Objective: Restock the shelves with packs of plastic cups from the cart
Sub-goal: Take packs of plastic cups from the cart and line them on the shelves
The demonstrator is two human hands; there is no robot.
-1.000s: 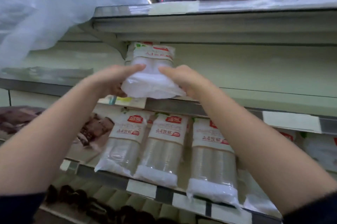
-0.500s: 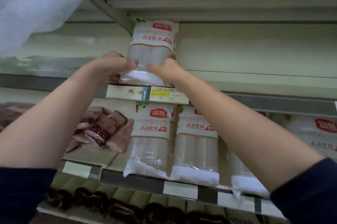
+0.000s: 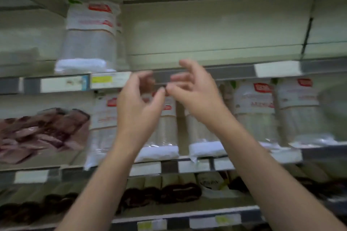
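While both hands hang empty in front of the shelving, the pack of plastic cups (image 3: 90, 37) stands alone on the upper shelf (image 3: 234, 70), at its left end, well left of and above them. The left hand (image 3: 139, 104) and the right hand (image 3: 195, 91) are raised side by side before the upper shelf's front rail, fingers loosely curled and spread, their tips nearly meeting; neither touches a pack.

The two forearms cross the middle shelf (image 3: 195, 165) and hide part of the row of cup packs (image 3: 255, 114) standing there. Left of that row lies a heap of dark reddish packets (image 3: 41, 133), and on the bottom shelf sit brown-capped rolls (image 3: 169, 191) whose kind is hard to tell through the blur. A yellow price tag (image 3: 102, 79) sits on the rail just below the single pack.

That pack stands upright, its long axis vertical: the white folded end rests down on the shelf, the printed label with its red logo is on top, and the label faces outward toward the aisle. To its right the upper shelf runs bare to a vertical divider (image 3: 308, 35).
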